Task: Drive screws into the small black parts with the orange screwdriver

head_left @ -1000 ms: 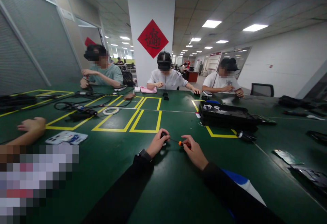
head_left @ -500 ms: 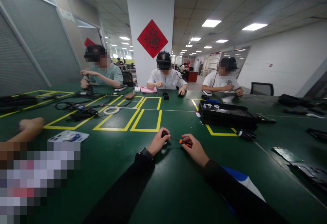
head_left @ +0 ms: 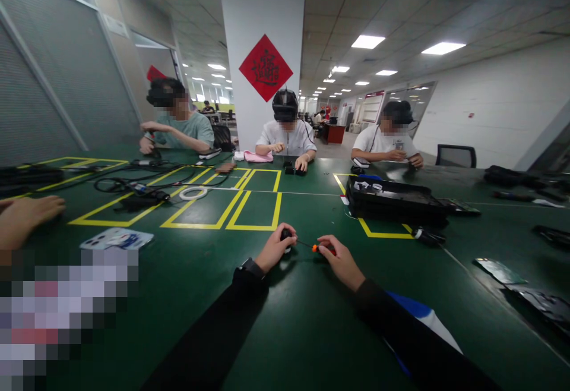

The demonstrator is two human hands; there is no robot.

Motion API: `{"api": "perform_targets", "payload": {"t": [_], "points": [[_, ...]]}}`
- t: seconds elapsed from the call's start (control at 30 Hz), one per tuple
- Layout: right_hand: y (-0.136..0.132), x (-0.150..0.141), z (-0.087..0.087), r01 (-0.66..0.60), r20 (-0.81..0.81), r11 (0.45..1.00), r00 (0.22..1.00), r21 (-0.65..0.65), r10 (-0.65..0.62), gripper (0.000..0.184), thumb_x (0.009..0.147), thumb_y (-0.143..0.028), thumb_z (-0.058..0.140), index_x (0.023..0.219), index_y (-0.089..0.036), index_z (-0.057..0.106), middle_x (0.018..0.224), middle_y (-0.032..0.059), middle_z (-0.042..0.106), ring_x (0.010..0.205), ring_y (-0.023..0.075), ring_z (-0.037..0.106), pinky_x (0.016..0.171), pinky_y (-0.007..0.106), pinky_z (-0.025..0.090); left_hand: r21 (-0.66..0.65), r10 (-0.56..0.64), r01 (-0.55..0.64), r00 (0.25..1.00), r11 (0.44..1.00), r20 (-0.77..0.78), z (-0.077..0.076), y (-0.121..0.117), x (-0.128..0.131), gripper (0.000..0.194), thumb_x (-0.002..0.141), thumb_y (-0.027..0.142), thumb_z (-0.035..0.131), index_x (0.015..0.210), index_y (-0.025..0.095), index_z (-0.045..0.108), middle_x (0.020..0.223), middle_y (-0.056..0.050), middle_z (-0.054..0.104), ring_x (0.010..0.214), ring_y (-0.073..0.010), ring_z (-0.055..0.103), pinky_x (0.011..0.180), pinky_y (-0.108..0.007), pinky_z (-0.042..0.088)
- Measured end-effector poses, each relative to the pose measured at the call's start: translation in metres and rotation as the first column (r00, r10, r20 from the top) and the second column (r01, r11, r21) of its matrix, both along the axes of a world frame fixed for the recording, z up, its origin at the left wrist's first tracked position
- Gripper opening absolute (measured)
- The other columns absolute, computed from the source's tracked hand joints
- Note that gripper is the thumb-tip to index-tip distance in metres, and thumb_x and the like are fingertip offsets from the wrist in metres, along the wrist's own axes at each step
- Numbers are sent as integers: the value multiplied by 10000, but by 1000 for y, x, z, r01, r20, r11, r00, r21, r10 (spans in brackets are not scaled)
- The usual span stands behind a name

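My left hand (head_left: 276, 248) is closed around a small black object (head_left: 285, 235) with a pale underside; its kind is hard to make out. An orange-and-black screwdriver (head_left: 317, 248) lies in the fingers of my right hand (head_left: 341, 260). Its thin dark shaft points left, and the tip reaches the small black object near my left fingertips. Both hands are low over the green table (head_left: 303, 325). My right fingers hide most of the screwdriver's handle.
A black tray (head_left: 396, 198) with small parts stands ahead right. Left lie a phone (head_left: 116, 239), a white cable coil (head_left: 193, 193) and black cables. A co-worker's hand (head_left: 31, 216) rests at the left edge. Three people sit across. Blue-and-white cloth (head_left: 414, 311) lies by my right arm.
My fingers on the screwdriver handle have shifted slightly; my left hand stays put. The neighbour's hand at the left has moved left. The person opposite has drawn a hand toward the small black boxes.
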State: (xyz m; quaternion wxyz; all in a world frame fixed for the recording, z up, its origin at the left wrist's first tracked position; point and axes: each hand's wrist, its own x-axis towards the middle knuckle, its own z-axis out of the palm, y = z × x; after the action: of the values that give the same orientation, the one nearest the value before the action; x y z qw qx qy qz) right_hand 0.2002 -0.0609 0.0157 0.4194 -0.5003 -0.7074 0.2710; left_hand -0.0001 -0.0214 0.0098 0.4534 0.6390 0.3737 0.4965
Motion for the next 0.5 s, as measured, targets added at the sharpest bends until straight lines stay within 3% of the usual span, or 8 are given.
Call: {"api": "perform_targets", "payload": {"t": [0.07, 0.27, 0.5], "points": [[0, 0, -1, -17, 7, 1000, 1000, -11, 17, 219, 783, -249, 436, 955, -181, 553, 882, 35, 589, 801, 142, 557, 754, 299, 427, -14, 8, -8, 1000, 1000, 2, 0, 0, 0, 174, 694, 236, 534, 857, 186, 501, 786, 7, 555, 695, -102, 530, 684, -233, 408], [-1, 0, 1, -41, 61, 998, 997, 49, 38, 275, 675, -222, 575, 947, -183, 558, 885, 31, 582, 818, 153, 545, 757, 293, 422, -63, 4, -4, 1000, 998, 4, 2, -2, 1, 184, 727, 305, 511, 871, 190, 499, 767, 5, 552, 673, -103, 540, 660, -233, 410], [-2, 1, 2, -63, 37, 998, 997, -3, 63, 205, 755, -231, 474, 934, -185, 563, 817, 19, 589, 773, 140, 553, 732, 287, 426, -80, 9, -8, 1000, 997, 17, 3, -2, 1, 189, 721, 305, 520, 865, 185, 498, 780, -2, 557, 677, -103, 550, 660, -229, 411]]}}
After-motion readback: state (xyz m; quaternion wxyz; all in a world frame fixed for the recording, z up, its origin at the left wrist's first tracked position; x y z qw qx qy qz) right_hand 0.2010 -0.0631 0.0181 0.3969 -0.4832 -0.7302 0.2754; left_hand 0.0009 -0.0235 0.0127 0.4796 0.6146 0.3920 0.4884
